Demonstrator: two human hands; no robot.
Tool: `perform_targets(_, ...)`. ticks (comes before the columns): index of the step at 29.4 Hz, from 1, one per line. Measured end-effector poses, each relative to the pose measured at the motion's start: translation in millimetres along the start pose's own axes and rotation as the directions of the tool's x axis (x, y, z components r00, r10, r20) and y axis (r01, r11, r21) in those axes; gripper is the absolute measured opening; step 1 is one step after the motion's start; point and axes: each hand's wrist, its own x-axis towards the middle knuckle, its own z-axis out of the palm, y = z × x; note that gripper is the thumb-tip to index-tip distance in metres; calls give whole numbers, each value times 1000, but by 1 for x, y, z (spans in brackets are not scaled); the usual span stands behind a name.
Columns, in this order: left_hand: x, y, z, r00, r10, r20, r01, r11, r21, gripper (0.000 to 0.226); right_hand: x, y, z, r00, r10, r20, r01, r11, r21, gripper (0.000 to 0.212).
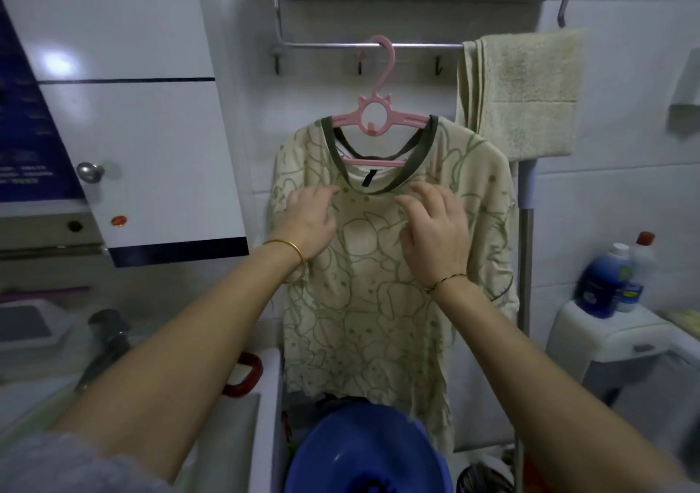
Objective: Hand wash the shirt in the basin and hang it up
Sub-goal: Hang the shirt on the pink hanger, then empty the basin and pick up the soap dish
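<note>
A cream shirt (378, 311) with green line patterns and a dark green collar hangs on a pink plastic hanger (382, 114). The hanger's hook sits over a metal rail (325, 45) on the wall. My left hand (308, 222) rests flat on the shirt's chest just left of the collar, fingers spread. My right hand (435, 235) lies on the chest to the right of the collar, fingers apart and curled. Neither hand grips the cloth. A blue basin (363, 451) stands below the shirt's hem.
A beige towel (526, 91) hangs on the rail's right end. A white cabinet (144, 144) is on the left, with a sink (227, 436) and tap (110, 341) below it. Detergent bottles (610, 280) stand on a white appliance (613, 337) at right.
</note>
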Motion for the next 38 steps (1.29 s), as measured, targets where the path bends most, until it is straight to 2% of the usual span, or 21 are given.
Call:
perform_targets(6,-39,5,29,997,-7,75,12,998,-66,49,-37,-20,2,974,50,220,-66,996,68,40)
perform_targets(10,-97,-13,58,991,-50,122,63,992,-110,38,-79,-44,14,908,27,418,-116,975,190,39)
perform_targets(14,-169,-44,67,971,-166,170,193,969,-156,40,-118,-84,33,775,-9,632,-294,880,373,38)
perform_targets(19,-258,-110,44,883,-443,156,463,875,-142,39,-150,-180,46,576,-127,808,-527,697,486,39)
perform_targets(21,-288,-141,27,831,-544,120,554,828,-88,40,-157,-225,48,502,-170,848,-600,638,483,41)
perform_targets(23,-314,-175,13,777,-623,88,625,780,-1,40,-167,-259,51,419,-160,894,-648,637,418,44)
perform_targets(26,-352,-231,-7,720,-693,42,687,720,103,41,-188,-303,64,327,-59,943,-642,718,267,52)
perform_targets(28,-367,-259,-18,692,-721,23,709,686,162,44,-196,-323,69,290,81,954,-666,732,141,57)
perform_targets(30,-378,-286,-26,633,-774,29,744,619,251,45,-202,-344,74,266,238,934,-720,693,29,61)
perform_targets(32,-386,-311,-29,570,-822,5,778,542,318,56,-210,-358,77,243,366,899,-795,606,-32,65)
perform_targets(34,-393,-332,-30,488,-873,-11,825,458,331,66,-219,-364,74,248,439,864,-825,563,-50,71)
perform_targets(36,-397,-355,-31,398,-915,66,860,397,322,71,-228,-372,72,256,524,812,-844,531,-77,74)
perform_targets(38,-403,-370,-27,322,-934,154,891,354,282,72,-235,-376,65,216,589,779,-876,469,-112,76)
